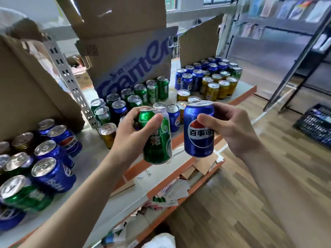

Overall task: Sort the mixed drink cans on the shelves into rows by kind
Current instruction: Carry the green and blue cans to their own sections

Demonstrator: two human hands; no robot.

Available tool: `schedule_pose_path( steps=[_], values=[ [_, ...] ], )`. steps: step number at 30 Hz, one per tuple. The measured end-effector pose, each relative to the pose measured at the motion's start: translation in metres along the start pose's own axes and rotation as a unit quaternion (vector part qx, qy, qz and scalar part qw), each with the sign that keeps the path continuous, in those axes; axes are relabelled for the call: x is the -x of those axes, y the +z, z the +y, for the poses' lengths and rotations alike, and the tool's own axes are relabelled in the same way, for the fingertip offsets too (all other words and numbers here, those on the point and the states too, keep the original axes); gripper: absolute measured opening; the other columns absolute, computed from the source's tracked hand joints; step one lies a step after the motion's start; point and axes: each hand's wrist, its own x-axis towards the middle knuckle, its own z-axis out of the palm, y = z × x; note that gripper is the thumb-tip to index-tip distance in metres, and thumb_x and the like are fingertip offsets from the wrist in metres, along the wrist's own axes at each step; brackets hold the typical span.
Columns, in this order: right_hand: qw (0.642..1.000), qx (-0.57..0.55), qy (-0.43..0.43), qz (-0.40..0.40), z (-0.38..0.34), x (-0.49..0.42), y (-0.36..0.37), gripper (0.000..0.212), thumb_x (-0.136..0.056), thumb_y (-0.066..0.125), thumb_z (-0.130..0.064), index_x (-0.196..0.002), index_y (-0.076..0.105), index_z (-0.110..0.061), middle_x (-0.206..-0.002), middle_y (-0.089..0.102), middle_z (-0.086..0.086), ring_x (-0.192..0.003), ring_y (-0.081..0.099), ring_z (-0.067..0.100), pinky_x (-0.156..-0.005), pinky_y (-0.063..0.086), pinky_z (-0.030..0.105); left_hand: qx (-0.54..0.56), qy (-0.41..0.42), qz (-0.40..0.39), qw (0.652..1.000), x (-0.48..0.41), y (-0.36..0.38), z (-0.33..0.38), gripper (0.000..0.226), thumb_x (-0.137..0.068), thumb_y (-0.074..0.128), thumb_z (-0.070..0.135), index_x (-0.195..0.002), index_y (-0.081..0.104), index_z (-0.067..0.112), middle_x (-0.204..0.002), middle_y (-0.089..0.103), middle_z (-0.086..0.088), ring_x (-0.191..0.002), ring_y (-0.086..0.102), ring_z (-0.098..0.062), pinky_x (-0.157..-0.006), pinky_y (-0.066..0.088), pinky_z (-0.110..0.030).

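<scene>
1. Green can [157, 144] is sitting in the left hand [125, 133] at the centre of the frame. The fingers are curling round its back and the thumb is pressing across its upper front. The can is leaning slightly.
2. A blue can [198, 133] is sitting in the right hand [232, 127], just right of centre. The thumb is pressing on its front and the fingers are wrapping behind it. The can is standing upright with its logo facing the camera.
3. Both held cans are hanging in the air in front of the shelf [93, 158], side by side with a narrow gap between them.
4. The shelf is running from the lower left to the upper right of the frame and is carrying the remaining cans:
   - green cans [143, 93] are forming a line above the left hand, with a few blue ones mixed in;
   - gold cans [218, 86] are clustering at the upper right;
   - blue cans [197, 74] are standing just behind and beside the gold group;
   - mixed cans [50, 158], blue, green and gold, are crowding the lower left.
5. A cardboard box [132, 58] with blue lettering is standing behind the green line.
6. A black crate [315, 124] is resting on the wooden floor [250, 194] at the right edge.
</scene>
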Motion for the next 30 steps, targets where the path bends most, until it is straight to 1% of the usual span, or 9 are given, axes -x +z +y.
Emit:
schedule_pose_path(
  steps=[4, 7, 10, 13, 17, 22, 24, 26, 30],
  values=[
    [1.000, 0.001, -0.005, -0.004, 0.006, -0.039, -0.002, 0.032, -0.073, 0.075, -0.020, -0.104, 0.071, -0.014, -0.094, 0.077, -0.003, -0.088, 0.072, 0.012, -0.071, 0.053, 0.019, -0.007, 0.009, 0.013, 1.000, -0.043, -0.003, -0.007, 0.043, -0.080, 0.076, 0.047, -0.109, 0.064, 0.018, -0.094, 0.072, -0.001, -0.089, 0.072, -0.014, -0.075, 0.058, -0.025],
    [1.000, 0.008, -0.009, -0.018, 0.009, -0.076, -0.001, 0.028, -0.073, 0.074, -0.018, -0.101, 0.070, -0.016, -0.091, 0.077, -0.007, -0.086, 0.072, 0.008, -0.070, 0.053, 0.017, -0.016, 0.022, 0.030, 0.999, -0.080, -0.007, -0.009, 0.052, -0.074, 0.077, 0.052, -0.111, 0.065, 0.018, -0.092, 0.073, 0.007, -0.089, 0.071, -0.011, -0.072, 0.056, -0.022],
    [0.999, 0.016, -0.021, -0.027, 0.013, -0.114, 0.004, 0.026, -0.074, 0.074, -0.019, -0.100, 0.071, -0.016, -0.092, 0.077, -0.006, -0.086, 0.072, 0.009, -0.072, 0.052, 0.017, -0.027, 0.027, 0.041, 0.998, -0.114, -0.010, -0.008, 0.050, -0.074, 0.075, 0.051, -0.112, 0.065, 0.020, -0.090, 0.073, 0.013, -0.088, 0.071, -0.008, -0.073, 0.055, -0.022],
    [0.999, 0.012, -0.019, -0.034, 0.019, -0.145, 0.008, 0.024, -0.074, 0.075, -0.019, -0.097, 0.071, -0.018, -0.091, 0.077, -0.006, -0.086, 0.072, 0.009, -0.072, 0.052, 0.016, -0.023, 0.022, 0.055, 0.998, -0.140, -0.013, -0.009, 0.045, -0.076, 0.073, 0.044, -0.111, 0.065, 0.017, -0.093, 0.072, 0.004, -0.088, 0.071, -0.011, -0.073, 0.057, -0.026],
    [0.999, -0.002, -0.015, -0.043, 0.028, -0.178, 0.005, 0.030, -0.071, 0.077, -0.023, -0.100, 0.072, -0.016, -0.097, 0.077, 0.000, -0.091, 0.072, 0.016, -0.077, 0.054, 0.022, -0.065, 0.027, 0.078, 0.994, -0.170, -0.019, -0.010, 0.031, -0.084, 0.076, 0.029, -0.110, 0.065, 0.018, -0.094, 0.070, 0.005, -0.083, 0.069, 0.000, -0.067, 0.051, -0.012],
    [0.998, -0.016, -0.010, -0.054, 0.037, -0.219, -0.005, 0.035, -0.070, 0.081, -0.022, -0.103, 0.072, -0.014, -0.100, 0.076, 0.006, -0.096, 0.072, 0.025, -0.086, 0.056, 0.035, -0.104, 0.028, 0.105, 0.989, -0.206, -0.018, -0.015, 0.033, -0.082, 0.079, 0.033, -0.109, 0.067, 0.018, -0.095, 0.071, 0.007, -0.084, 0.068, -0.002, -0.068, 0.051, -0.014],
    [0.997, -0.023, -0.006, -0.067, 0.042, -0.235, -0.010, 0.037, -0.070, 0.082, -0.022, -0.104, 0.072, -0.014, -0.101, 0.076, 0.007, -0.097, 0.072, 0.026, -0.086, 0.056, 0.037, -0.124, 0.029, 0.115, 0.985, -0.220, -0.014, -0.017, 0.035, -0.081, 0.080, 0.033, -0.109, 0.067, 0.017, -0.094, 0.070, 0.007, -0.083, 0.068, -0.001, -0.067, 0.050, -0.014],
    [0.997, -0.025, 0.004, -0.080, 0.048, -0.253, -0.014, 0.039, -0.070, 0.081, -0.021, -0.107, 0.071, -0.013, -0.101, 0.076, 0.005, -0.096, 0.072, 0.024, -0.083, 0.057, 0.035, -0.150, 0.028, 0.126, 0.980, -0.233, -0.011, -0.022, 0.034, -0.080, 0.081, 0.035, -0.106, 0.067, 0.020, -0.093, 0.068, 0.008, -0.083, 0.067, -0.002, -0.069, 0.051, -0.017],
    [0.993, -0.017, 0.002, -0.119, 0.064, -0.288, -0.025, 0.037, -0.075, 0.080, -0.013, -0.110, 0.070, -0.013, -0.098, 0.077, -0.001, -0.090, 0.073, 0.014, -0.073, 0.054, 0.019, -0.217, -0.002, 0.162, 0.963, -0.255, -0.007, -0.039, 0.039, -0.075, 0.084, 0.041, -0.104, 0.066, 0.023, -0.096, 0.070, 0.007, -0.087, 0.067, -0.009, -0.074, 0.053, -0.025]
  ],
)
